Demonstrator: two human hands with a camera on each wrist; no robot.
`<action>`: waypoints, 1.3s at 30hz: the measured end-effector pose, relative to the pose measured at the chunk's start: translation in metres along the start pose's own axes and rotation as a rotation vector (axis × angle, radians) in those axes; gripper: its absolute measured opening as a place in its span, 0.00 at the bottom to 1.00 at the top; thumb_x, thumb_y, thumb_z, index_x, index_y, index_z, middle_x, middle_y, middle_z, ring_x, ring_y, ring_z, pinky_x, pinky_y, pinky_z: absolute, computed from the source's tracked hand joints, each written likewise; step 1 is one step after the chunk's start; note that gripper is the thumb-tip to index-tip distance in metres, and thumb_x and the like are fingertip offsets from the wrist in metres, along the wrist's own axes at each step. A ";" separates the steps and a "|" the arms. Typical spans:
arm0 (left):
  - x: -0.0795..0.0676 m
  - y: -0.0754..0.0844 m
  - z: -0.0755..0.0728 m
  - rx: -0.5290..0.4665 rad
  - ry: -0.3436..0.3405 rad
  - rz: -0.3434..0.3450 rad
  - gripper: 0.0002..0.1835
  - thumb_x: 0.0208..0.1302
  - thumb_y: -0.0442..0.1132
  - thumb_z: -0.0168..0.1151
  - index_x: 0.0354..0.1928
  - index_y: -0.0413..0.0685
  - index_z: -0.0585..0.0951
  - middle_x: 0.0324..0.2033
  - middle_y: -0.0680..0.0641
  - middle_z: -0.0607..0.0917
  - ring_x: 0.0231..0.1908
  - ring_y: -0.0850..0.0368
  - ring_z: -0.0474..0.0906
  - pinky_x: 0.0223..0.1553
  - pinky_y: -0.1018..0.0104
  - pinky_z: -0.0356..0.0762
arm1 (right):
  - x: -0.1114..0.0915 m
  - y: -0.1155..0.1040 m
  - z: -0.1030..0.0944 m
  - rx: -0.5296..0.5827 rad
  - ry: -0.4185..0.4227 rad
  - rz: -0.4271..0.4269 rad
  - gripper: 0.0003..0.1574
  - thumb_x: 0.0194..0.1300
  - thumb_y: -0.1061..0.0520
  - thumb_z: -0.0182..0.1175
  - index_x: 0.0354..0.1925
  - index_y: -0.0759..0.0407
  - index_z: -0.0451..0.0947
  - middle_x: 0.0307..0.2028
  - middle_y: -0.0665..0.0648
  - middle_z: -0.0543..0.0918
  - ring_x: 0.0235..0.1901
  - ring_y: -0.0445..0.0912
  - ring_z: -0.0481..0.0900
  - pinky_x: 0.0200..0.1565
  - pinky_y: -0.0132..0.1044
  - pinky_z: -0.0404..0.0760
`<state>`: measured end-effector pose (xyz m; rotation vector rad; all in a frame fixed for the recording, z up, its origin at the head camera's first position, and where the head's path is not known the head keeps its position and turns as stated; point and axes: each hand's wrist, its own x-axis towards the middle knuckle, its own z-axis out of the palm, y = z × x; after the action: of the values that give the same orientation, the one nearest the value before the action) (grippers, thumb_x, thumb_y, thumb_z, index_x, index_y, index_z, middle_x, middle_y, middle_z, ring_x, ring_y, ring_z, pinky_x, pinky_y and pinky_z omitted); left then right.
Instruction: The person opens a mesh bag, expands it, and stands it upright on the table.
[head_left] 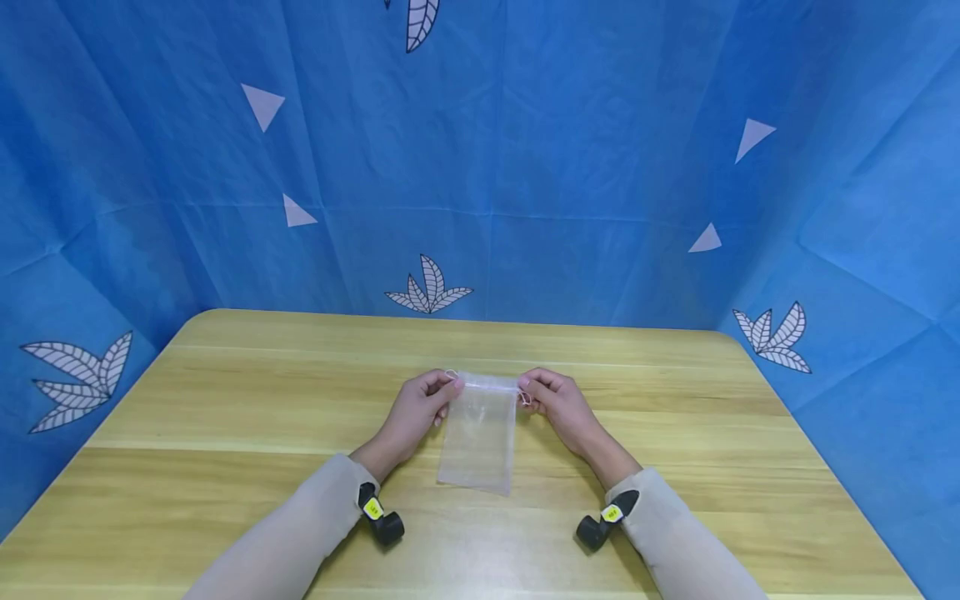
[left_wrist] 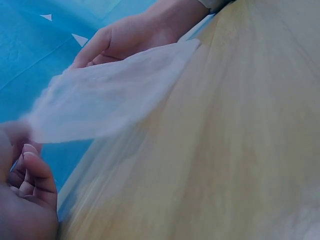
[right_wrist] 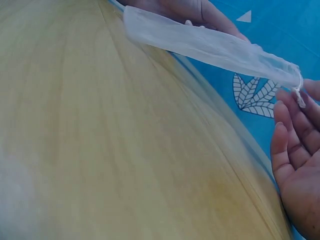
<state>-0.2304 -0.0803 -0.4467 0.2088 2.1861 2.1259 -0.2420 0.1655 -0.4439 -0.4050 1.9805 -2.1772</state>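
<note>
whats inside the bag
Nothing shows inside the bag; the table shows faintly through its sheer cloth. The left hand and right hand partly cover its top corners, so the covered bits cannot be seen.

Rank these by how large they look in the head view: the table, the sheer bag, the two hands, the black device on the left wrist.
1. Table
2. Sheer bag
3. Left hand and right hand: much alike, so unranked between them
4. Black device

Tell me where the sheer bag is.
The sheer bag is below the centre of the head view, over the table, held between the left hand and right hand at its top.
</note>
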 end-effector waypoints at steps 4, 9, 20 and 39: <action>-0.001 0.000 0.000 -0.001 0.002 -0.003 0.12 0.69 0.44 0.62 0.41 0.40 0.80 0.23 0.49 0.72 0.21 0.58 0.66 0.20 0.71 0.66 | 0.000 0.001 0.000 -0.059 -0.001 -0.002 0.11 0.71 0.59 0.57 0.41 0.69 0.76 0.29 0.55 0.78 0.30 0.44 0.74 0.36 0.35 0.77; -0.001 0.001 0.000 0.001 0.018 -0.008 0.12 0.69 0.43 0.61 0.38 0.39 0.80 0.22 0.49 0.72 0.21 0.58 0.66 0.20 0.71 0.66 | -0.001 0.000 0.001 -0.119 0.034 -0.021 0.10 0.71 0.62 0.54 0.40 0.71 0.75 0.29 0.55 0.77 0.29 0.43 0.73 0.36 0.35 0.77; 0.001 -0.003 0.000 -0.019 0.035 -0.016 0.09 0.71 0.40 0.59 0.39 0.41 0.80 0.23 0.49 0.73 0.21 0.59 0.66 0.21 0.73 0.68 | -0.001 -0.001 0.001 -0.088 -0.036 0.020 0.15 0.74 0.56 0.52 0.45 0.69 0.72 0.35 0.58 0.78 0.33 0.47 0.76 0.36 0.35 0.78; 0.003 -0.003 0.000 -0.073 0.018 0.009 0.09 0.70 0.40 0.60 0.39 0.40 0.80 0.26 0.49 0.75 0.22 0.60 0.67 0.22 0.73 0.69 | -0.001 0.001 0.003 -0.249 -0.067 -0.003 0.15 0.71 0.54 0.59 0.40 0.68 0.77 0.29 0.61 0.79 0.32 0.48 0.78 0.37 0.38 0.80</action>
<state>-0.2332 -0.0801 -0.4496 0.1958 2.1169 2.2157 -0.2406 0.1631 -0.4446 -0.5083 2.2210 -1.8958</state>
